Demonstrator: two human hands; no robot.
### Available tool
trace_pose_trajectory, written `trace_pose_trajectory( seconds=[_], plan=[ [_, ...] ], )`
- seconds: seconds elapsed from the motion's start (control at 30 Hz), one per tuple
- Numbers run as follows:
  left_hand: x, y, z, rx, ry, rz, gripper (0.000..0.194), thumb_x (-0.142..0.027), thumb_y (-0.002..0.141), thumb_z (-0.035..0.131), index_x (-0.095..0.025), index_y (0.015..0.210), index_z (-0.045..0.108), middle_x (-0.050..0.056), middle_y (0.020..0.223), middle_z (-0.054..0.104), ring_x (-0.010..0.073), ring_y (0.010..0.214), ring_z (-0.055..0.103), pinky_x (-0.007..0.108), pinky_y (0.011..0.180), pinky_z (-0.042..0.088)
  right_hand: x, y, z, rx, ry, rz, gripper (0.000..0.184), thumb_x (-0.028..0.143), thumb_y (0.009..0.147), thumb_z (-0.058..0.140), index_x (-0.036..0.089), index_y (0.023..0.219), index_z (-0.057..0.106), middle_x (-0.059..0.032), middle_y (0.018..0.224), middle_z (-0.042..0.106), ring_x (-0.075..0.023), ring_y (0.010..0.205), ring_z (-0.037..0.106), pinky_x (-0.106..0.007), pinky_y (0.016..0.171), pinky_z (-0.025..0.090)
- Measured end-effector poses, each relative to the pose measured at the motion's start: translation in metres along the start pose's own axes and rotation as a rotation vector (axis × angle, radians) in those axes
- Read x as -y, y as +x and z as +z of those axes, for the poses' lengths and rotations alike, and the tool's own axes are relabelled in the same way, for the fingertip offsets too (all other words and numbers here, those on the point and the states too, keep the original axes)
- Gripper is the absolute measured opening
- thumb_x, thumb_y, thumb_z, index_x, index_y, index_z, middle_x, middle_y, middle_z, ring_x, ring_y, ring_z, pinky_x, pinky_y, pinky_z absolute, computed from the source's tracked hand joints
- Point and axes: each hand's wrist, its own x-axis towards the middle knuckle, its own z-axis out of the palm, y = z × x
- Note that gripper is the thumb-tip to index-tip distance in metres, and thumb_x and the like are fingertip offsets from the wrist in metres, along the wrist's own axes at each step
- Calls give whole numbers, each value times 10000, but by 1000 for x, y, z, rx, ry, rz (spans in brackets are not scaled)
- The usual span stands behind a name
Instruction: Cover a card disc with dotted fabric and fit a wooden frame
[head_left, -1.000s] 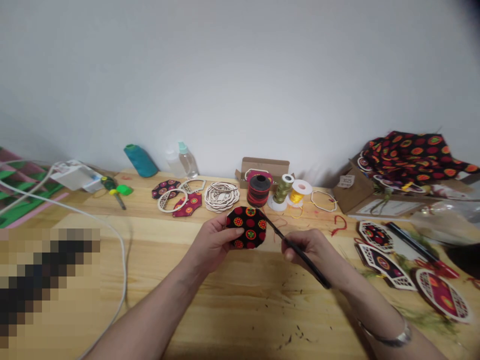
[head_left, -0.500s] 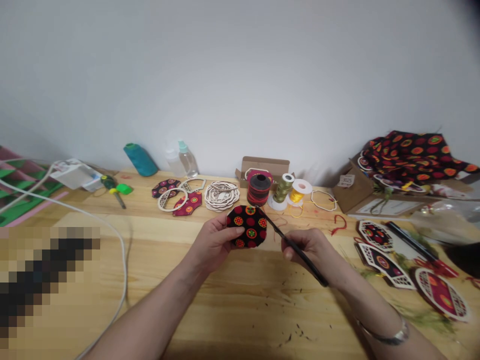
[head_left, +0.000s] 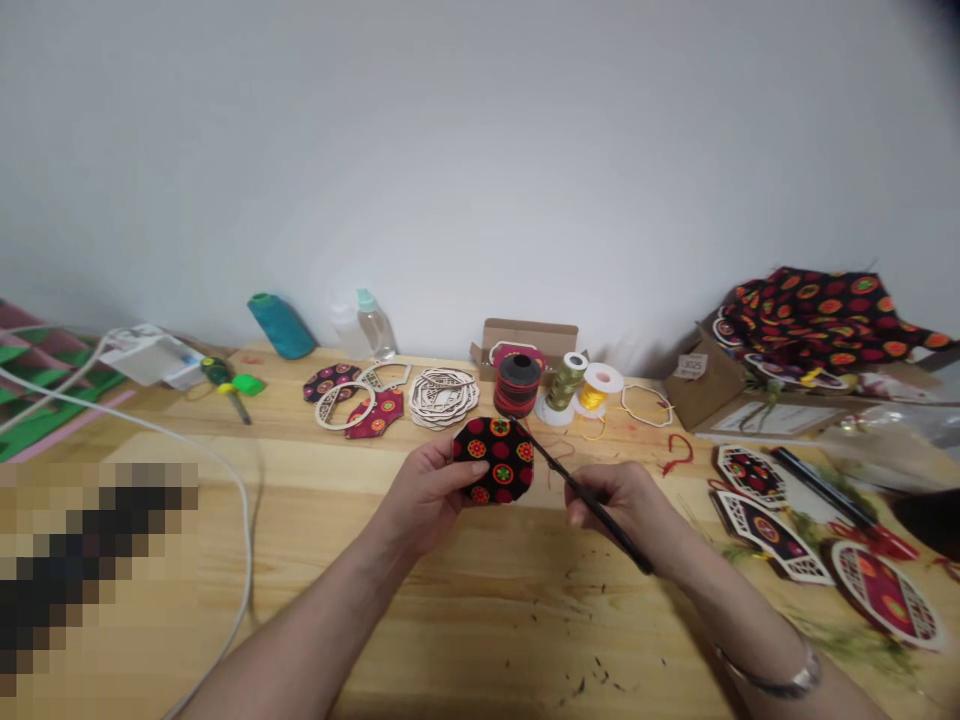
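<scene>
My left hand (head_left: 427,495) is closed on a fabric-covered piece (head_left: 499,472), black with red, orange and green flower motifs and cut corners; the thumb lies across its face. My right hand (head_left: 619,505) is closed around black scissors (head_left: 600,512), seen nearly edge-on. Their narrow tip points up and left, at the piece's upper right edge; whether it touches the fabric I cannot tell. On the table below my right hand lie small dark clippings (head_left: 581,685).
Thread spools in red-black (head_left: 517,390), green (head_left: 564,385) and yellow (head_left: 598,390) stand behind the piece. Wooden frames (head_left: 442,398) are stacked left of them. At right are a cardboard box (head_left: 720,395) with patterned cloth (head_left: 817,300) and finished ornaments (head_left: 885,592). A white cable (head_left: 244,520) crosses the left side.
The scissor tip has shifted slightly along the upper right edge, farther to the left. Both hands keep their hold, and the whole view has dipped a little.
</scene>
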Motion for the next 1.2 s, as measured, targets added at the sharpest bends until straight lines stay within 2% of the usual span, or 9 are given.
trace_pose_trajectory(
  seconds=[0.3,0.4,0.47,0.6,0.73,0.9,1.2],
  plan=[
    [0,-1,0,11,8,-2,336,-133,614,780,-106,946,736,131,930,765,284,813,729,397,736,588,0,-5,-1,0,-65,24,269,431,711,592,186,637,509,34,578,443,-104,542,355,-239,484,257],
    [1,-1,-1,6,21,7,325,-139,615,784,-112,936,739,119,918,769,271,804,730,390,744,588,-1,-6,0,-39,-211,-17,226,386,718,617,196,693,498,33,610,488,-111,557,384,-237,503,271],
    [3,0,-1,3,41,13,311,-147,620,785,-112,926,740,119,907,770,271,800,731,396,750,587,-2,-7,1,-104,-349,-33,272,402,694,679,204,711,494,39,606,504,-114,551,392,-238,514,267],
    [5,1,-2,10,81,36,316,-161,628,787,-109,935,736,126,913,768,286,821,730,419,768,583,-1,-6,2,-208,-604,-90,384,518,663,733,208,723,516,31,595,536,-128,545,415,-250,532,253],
    [6,1,-2,9,108,36,315,-170,633,786,-109,938,735,129,900,769,294,824,730,430,767,582,-1,-7,2,-252,-745,-152,443,616,660,701,203,740,562,-2,617,590,-154,559,480,-260,539,267],
    [7,1,-2,-3,124,34,307,-178,625,794,-111,919,735,125,884,770,295,816,731,435,769,580,-4,-7,4,-312,-830,-217,401,601,727,627,206,705,563,6,541,549,-156,525,489,-269,537,275],
    [7,2,-2,3,128,27,298,-167,626,790,-123,917,741,111,883,772,284,810,732,428,766,584,-9,-5,5,-390,-871,-283,359,550,750,600,196,690,571,9,511,536,-147,503,492,-270,526,267]
  ],
)
